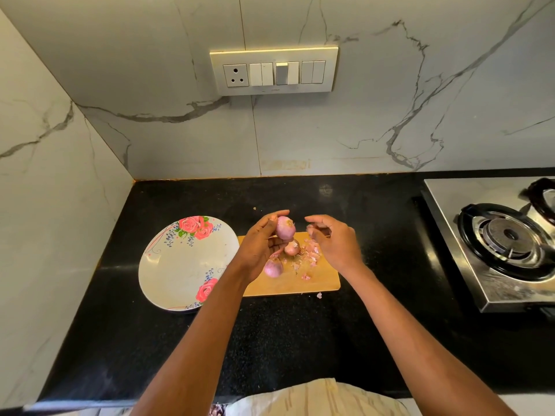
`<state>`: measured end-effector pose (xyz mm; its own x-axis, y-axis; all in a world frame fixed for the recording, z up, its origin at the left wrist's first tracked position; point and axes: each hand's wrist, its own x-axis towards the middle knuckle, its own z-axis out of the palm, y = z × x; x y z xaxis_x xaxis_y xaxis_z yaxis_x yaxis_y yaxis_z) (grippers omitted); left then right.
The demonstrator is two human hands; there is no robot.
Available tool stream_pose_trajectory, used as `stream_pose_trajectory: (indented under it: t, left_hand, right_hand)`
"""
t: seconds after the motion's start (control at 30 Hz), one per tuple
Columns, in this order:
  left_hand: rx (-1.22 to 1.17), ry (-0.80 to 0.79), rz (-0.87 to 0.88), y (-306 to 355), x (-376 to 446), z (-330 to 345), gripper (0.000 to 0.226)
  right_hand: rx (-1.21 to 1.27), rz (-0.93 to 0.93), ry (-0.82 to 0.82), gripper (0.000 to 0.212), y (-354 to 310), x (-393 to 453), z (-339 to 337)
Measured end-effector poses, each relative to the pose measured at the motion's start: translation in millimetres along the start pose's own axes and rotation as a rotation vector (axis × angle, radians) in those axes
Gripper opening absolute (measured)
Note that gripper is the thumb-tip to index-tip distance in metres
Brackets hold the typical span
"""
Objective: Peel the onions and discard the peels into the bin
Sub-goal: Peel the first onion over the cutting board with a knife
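Observation:
My left hand (260, 244) holds a small pink onion (285, 227) up above the wooden cutting board (318, 282), fingers and thumb curled round it. Just right of it, my right hand (333, 240) hovers with its fingers bent, a bit of pink peel (311, 230) at the fingertips. Two more onions lie on the board: one (292, 248) under the held onion, another (273, 268) nearer me by my left wrist. Loose pink peels (312, 254) are scattered on the board below my right hand. No bin is in view.
A white plate with a rose pattern (180, 265) sits left of the board on the black counter (300, 331). A steel gas stove (498, 235) stands at the right. One peel scrap (319, 295) lies on the counter by the board's near edge. Marble walls close the back and left.

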<state>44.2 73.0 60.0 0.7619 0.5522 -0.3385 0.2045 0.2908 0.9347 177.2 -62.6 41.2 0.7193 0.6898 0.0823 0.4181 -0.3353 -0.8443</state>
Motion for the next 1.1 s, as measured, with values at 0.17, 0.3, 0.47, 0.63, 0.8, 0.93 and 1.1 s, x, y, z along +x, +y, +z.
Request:
stream_pose_trajectory:
  t: [0.17, 0.3, 0.47, 0.63, 0.8, 0.93, 1.1]
  left_hand:
    - [-0.094, -0.017, -0.043, 2.1, -0.3, 0.0, 0.035]
    - [-0.117, -0.008, -0.034, 2.6, -0.8, -2.8, 0.032]
    - [-0.052, 0.040, -0.009, 2.0, 0.7, 0.2, 0.027]
    - [-0.071, 0.041, -0.034, 5.2, 1.7, 5.2, 0.031]
    - [-0.077, 0.025, -0.023, 3.7, 1.3, 4.0, 0.035]
    - [-0.110, 0.017, -0.042, 3.6, 0.0, 4.9, 0.031]
    - [-0.087, 0.014, -0.032, 3.7, -0.5, 7.1, 0.033]
  right_hand:
    - [-0.108, 0.022, -0.110, 0.012, 3.9, -3.8, 5.7]
    - [-0.049, -0.016, -0.080, 0.031, -2.0, -3.8, 5.6]
    - [0.131, -0.070, -0.141, 0.044, -20.3, -3.6, 4.0]
    - [0.178, -0.095, -0.047, 0.037, -23.6, -3.7, 4.3]
    - [0.163, -0.092, -0.056, 0.029, -22.1, -4.2, 1.6]
    - [0.175, -0.087, -0.054, 0.026, -21.5, -4.1, -0.7]
    - [0.155, -0.095, -0.039, 0.030, -23.5, -5.5, 0.1]
